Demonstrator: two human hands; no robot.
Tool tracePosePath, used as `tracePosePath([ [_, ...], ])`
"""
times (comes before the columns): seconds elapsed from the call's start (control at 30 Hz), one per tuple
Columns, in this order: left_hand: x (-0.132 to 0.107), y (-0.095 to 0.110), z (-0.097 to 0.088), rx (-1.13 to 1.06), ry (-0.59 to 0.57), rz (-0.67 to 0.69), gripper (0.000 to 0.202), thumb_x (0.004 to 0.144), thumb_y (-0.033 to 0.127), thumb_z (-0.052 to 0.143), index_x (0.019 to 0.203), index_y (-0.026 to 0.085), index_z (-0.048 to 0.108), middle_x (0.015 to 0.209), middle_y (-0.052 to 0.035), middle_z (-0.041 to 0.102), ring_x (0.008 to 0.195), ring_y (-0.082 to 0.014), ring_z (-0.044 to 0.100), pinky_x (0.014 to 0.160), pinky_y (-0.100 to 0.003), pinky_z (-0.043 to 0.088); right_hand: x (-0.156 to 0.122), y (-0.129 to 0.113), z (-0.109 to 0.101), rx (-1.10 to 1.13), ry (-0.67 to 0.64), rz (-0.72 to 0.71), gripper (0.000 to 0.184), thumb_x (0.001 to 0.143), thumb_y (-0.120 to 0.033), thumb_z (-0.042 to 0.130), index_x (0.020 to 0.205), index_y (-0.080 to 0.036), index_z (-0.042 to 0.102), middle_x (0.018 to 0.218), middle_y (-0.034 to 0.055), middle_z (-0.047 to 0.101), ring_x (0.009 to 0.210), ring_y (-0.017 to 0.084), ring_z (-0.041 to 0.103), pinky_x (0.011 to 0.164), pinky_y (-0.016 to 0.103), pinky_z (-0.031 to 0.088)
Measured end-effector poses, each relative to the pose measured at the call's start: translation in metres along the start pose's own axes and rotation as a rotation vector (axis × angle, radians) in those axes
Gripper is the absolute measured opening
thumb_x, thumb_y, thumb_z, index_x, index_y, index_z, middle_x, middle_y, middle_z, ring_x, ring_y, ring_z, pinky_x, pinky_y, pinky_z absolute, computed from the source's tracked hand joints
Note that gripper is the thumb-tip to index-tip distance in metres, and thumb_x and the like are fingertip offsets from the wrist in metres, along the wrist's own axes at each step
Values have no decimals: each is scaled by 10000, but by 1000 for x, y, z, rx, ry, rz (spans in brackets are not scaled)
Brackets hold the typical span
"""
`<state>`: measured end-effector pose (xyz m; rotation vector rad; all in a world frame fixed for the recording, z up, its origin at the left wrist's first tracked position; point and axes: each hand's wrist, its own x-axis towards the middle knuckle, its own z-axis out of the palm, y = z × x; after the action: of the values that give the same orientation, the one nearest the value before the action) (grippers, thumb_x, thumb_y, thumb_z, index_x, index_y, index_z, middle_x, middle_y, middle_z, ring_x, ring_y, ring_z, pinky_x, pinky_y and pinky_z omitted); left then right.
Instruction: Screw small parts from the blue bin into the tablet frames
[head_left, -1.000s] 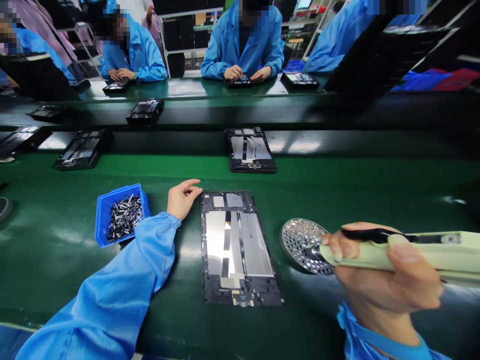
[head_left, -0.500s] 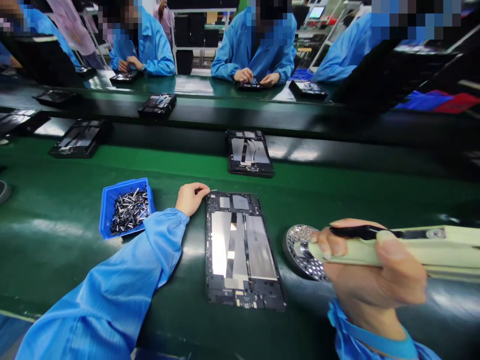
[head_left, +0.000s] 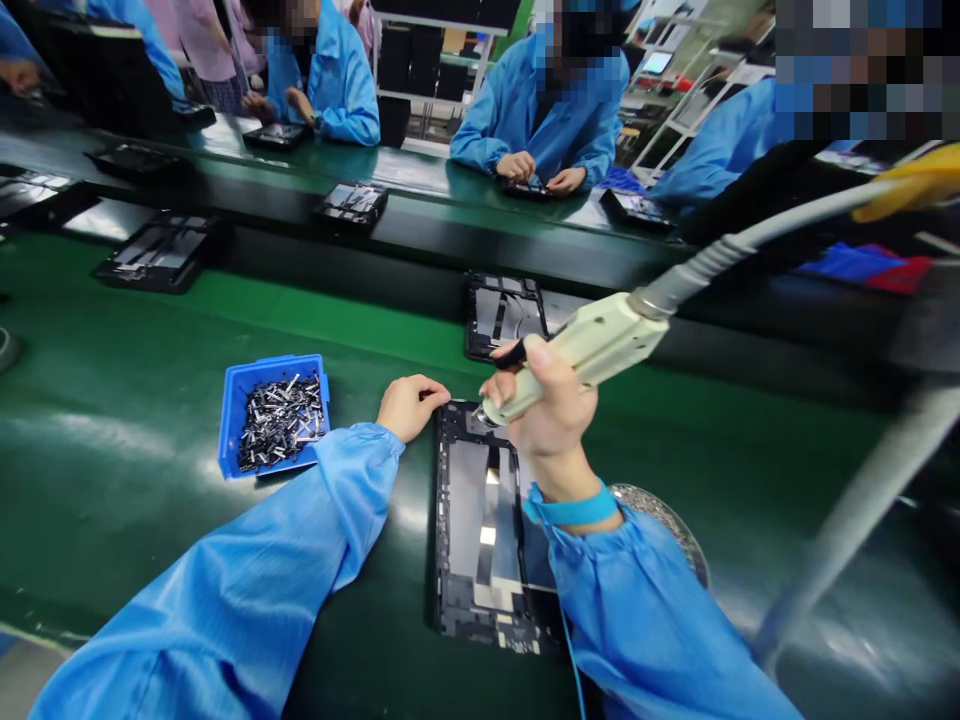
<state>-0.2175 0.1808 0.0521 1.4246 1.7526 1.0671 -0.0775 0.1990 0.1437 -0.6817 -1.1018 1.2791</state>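
Over the green conveyor belt (head_left: pixel 127 530), the right hand (head_left: pixel 544 415), closed firmly around a cream electric screwdriver (head_left: pixel 592 345), holds its tip at the top edge of a tablet frame (head_left: pixel 466 510), apparently driving a screw, which calls for seating the tip squarely, while the curled left hand (head_left: pixel 411 407) rests beside the frame's corner, any grip on something tiny impossible to tell.

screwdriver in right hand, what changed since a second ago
The right hand has carried the corded electric screwdriver from the round tray to the top of the tablet frame. The left hand stays at the frame's top corner; the blue parts bin hasn't moved.
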Motion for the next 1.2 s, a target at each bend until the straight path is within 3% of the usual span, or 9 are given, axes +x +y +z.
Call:
tracePosePath([
  [0.3, 3, 1, 2, 40, -35, -74, 147, 896, 140, 718, 903, 170, 861, 915, -65, 827, 859, -212, 739, 829, -291, 539, 21, 39, 17, -16, 5, 7, 338, 726, -514, 822, 688, -190, 734, 395, -62, 512, 337, 102, 477, 406, 253, 502],
  [0.6, 3, 2, 4, 30, -32, -106, 123, 888, 160, 722, 896, 182, 843, 930, -56, 817, 890, -220, 727, 851, -300, 534, 21, 47, 17, -71, -18, 0, 373, 754, -557, 792, 673, -215, 668, 404, -78, 480, 343, 114, 504, 406, 257, 495],
  [0.73, -3, 4, 3, -1, -7, -119, 167, 942, 131, 626, 967, 153, 790, 937, -71, 788, 885, -201, 719, 833, -294, 551, 21, 50, 18, -77, -26, -3, 366, 760, -542, 796, 663, -214, 665, 411, -73, 492, 346, 115, 508, 402, 257, 485],
  [0.87, -49, 8, -2, 30, 58, -100, 177, 979, 176, 550, 1072, 138, 695, 1102, -130, 725, 955, -212, 699, 813, -319, 573, 20, 52, 21, -46, -6, -4, 349, 748, -504, 811, 637, -210, 661, 415, -64, 512, 343, 106, 489, 407, 260, 487],
  [0.97, -106, 14, -1, 252, 37, 46, 219, 951, 369, 634, 835, 183, 619, 1018, -129, 661, 1015, -298, 624, 924, -462, 533, 17, 49, 22, -8, -8, -4, 364, 729, -506, 834, 622, -212, 646, 415, -56, 512, 357, 115, 501, 417, 272, 495],
  [1.03, -141, 19, 6, 328, 17, 38, 283, 917, 421, 650, 771, 208, 534, 952, -117, 622, 982, -316, 591, 914, -496, 503, 14, 44, 20, 48, -7, -38, 379, 733, -528, 839, 647, -216, 642, 435, -55, 518, 363, 115, 499, 431, 287, 506],
  [1.1, -165, 24, 19, 229, 20, -57, 235, 922, 404, 616, 838, 220, 496, 913, -89, 594, 922, -285, 585, 871, -455, 488, 11, 37, 17, 122, -13, -90, 378, 771, -559, 816, 723, -218, 661, 455, -67, 506, 362, 113, 484, 437, 298, 508],
  [1.2, -177, 32, 38, -143, 29, -241, 243, 954, 428, 583, 976, 233, 440, 836, -18, 549, 773, -203, 560, 763, -351, 465, 8, 20, 12, 187, -70, -146, 349, 836, -563, 770, 828, -222, 698, 468, -77, 493, 379, 126, 499, 448, 309, 499],
])
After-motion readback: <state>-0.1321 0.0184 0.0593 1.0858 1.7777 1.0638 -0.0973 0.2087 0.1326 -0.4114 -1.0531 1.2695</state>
